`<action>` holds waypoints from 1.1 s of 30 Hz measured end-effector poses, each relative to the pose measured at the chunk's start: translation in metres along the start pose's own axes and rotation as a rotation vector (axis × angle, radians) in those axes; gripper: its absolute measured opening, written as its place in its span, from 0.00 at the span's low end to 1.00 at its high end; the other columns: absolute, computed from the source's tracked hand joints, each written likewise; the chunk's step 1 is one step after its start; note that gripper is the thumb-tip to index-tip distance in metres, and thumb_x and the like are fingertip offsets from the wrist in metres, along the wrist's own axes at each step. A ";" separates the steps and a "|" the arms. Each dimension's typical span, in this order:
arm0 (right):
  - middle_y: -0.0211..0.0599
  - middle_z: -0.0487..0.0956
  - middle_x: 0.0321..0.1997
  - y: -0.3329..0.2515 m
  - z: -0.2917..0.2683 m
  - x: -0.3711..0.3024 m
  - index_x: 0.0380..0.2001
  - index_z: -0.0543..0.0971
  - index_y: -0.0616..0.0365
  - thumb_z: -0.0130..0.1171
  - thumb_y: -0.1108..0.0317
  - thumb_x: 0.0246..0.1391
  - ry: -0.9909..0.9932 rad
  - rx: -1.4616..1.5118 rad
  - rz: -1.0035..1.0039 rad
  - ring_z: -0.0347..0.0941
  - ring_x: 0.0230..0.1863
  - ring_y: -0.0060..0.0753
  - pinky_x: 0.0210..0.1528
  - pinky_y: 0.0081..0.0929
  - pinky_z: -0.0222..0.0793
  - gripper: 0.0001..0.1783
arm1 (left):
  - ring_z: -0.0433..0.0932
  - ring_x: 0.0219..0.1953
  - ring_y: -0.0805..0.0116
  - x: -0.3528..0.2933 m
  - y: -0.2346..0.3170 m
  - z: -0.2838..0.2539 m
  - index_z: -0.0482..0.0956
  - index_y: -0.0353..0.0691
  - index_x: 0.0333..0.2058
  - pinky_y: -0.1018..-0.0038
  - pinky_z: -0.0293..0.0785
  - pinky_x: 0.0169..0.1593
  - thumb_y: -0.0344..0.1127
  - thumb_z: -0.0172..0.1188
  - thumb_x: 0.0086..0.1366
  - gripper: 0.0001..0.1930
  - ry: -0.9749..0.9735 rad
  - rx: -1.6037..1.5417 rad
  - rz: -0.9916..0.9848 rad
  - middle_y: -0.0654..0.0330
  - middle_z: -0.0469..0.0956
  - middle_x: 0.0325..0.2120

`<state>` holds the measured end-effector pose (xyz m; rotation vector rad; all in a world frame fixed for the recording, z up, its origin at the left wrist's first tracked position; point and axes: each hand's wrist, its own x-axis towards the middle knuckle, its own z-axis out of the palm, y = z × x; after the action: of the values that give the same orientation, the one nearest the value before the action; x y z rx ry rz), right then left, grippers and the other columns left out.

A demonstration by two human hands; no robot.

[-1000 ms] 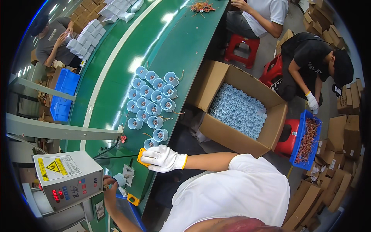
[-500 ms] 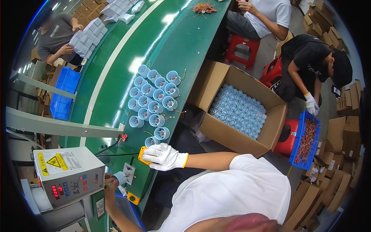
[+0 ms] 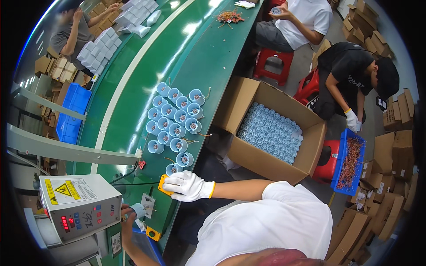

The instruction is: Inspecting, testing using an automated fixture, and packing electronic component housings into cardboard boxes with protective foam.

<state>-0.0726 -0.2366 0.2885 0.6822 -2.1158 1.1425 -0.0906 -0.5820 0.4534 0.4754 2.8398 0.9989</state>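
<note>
My left hand point(image 3: 128, 213), bare, is closed on a light blue plastic cup point(image 3: 137, 210) lying on its side. It holds the cup between the grey machine box point(image 3: 83, 206) and a small metal plate point(image 3: 148, 205); the fingertips are partly hidden. My right hand point(image 3: 190, 184), in a white knit glove, curls over a yellow button box point(image 3: 164, 184) at the bench edge. Just beyond the glove stand several light blue cups point(image 3: 177, 130) with wires inside, some wire ends sticking out. A second yellow button box point(image 3: 153, 234) sits nearer me, untouched.
An open carton point(image 3: 306, 150) filled with blue cups stands right of the green bench point(image 3: 208, 57). Beyond are a blue crate point(image 3: 341, 186) of reddish wires, red stools point(image 3: 273, 66) and two seated people. Across the bench, a person stands by white boxes point(image 3: 97, 51). A grey beam point(image 3: 66, 144) crosses left.
Both my hands stay at the same places, the view shifting slightly. The person across the bench has raised both hands off the white boxes. The seated person at top right has lowered a hand.
</note>
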 end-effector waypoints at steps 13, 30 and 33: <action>0.34 0.76 0.55 -0.022 -0.014 0.027 0.44 0.83 0.51 0.66 0.58 0.51 -0.038 -0.116 -0.006 0.72 0.56 0.43 0.52 0.45 0.71 0.18 | 0.80 0.48 0.48 -0.129 -0.029 0.111 0.80 0.26 0.44 0.59 0.76 0.54 0.30 0.62 0.71 0.10 0.642 0.361 -0.189 0.46 0.81 0.45; 0.32 0.76 0.37 -0.045 -0.008 0.051 0.25 0.77 0.54 0.67 0.66 0.43 -0.033 -0.182 -0.195 0.73 0.43 0.41 0.44 0.41 0.69 0.08 | 0.80 0.53 0.49 -0.169 -0.037 0.122 0.87 0.32 0.39 0.58 0.79 0.55 0.29 0.67 0.66 0.07 0.698 0.647 -0.079 0.51 0.84 0.45; 0.35 0.76 0.38 -0.050 -0.002 0.048 0.34 0.77 0.53 0.66 0.67 0.45 -0.057 -0.235 -0.168 0.74 0.42 0.45 0.44 0.43 0.70 0.11 | 0.78 0.54 0.46 -0.172 -0.040 0.115 0.83 0.34 0.49 0.57 0.74 0.59 0.30 0.66 0.67 0.13 0.732 0.464 -0.099 0.49 0.81 0.50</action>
<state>-0.0700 -0.2661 0.3511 0.7717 -2.1504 0.7776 0.0835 -0.5985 0.3360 -0.0347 3.7232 0.5569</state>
